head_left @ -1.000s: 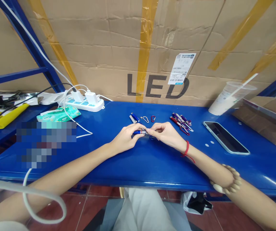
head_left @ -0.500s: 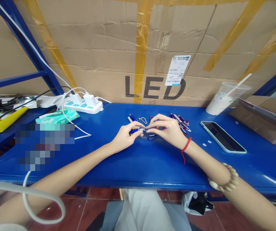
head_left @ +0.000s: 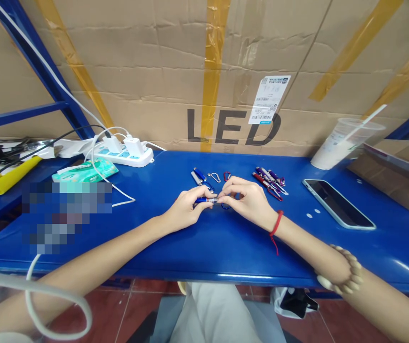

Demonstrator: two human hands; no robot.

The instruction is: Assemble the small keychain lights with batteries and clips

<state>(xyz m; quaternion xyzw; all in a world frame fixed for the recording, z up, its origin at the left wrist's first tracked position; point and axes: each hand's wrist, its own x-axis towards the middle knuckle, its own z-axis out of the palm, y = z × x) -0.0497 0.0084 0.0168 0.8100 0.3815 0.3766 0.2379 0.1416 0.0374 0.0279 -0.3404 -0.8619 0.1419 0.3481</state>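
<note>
A slim blue keychain flashlight (head_left: 202,200) with a silver end lies level between my hands, just above the table. My left hand (head_left: 184,207) is closed around its blue body, thumb below and fingers above. The fingertips of my right hand (head_left: 249,196) pinch together at the silver end; any small part between them is hidden. Under the right fingers a blue carabiner (head_left: 225,206) is partly covered. Behind the hands lie another blue flashlight (head_left: 200,175), a silver flashlight (head_left: 195,178), a silver carabiner (head_left: 215,177) and a red carabiner (head_left: 227,176).
Right of my hands is a pile of purple and red flashlights with clips (head_left: 269,181). Farther right are a phone (head_left: 338,204) and a plastic cup with a straw (head_left: 333,147). A power strip (head_left: 136,158) and a tissue pack (head_left: 86,171) stand left. A large cardboard box (head_left: 154,71) backs the table.
My right fingertips have closed in on the silver end of the flashlight, where they were more spread before. Both hands sit slightly lower in view, and the view has shifted a little.
</note>
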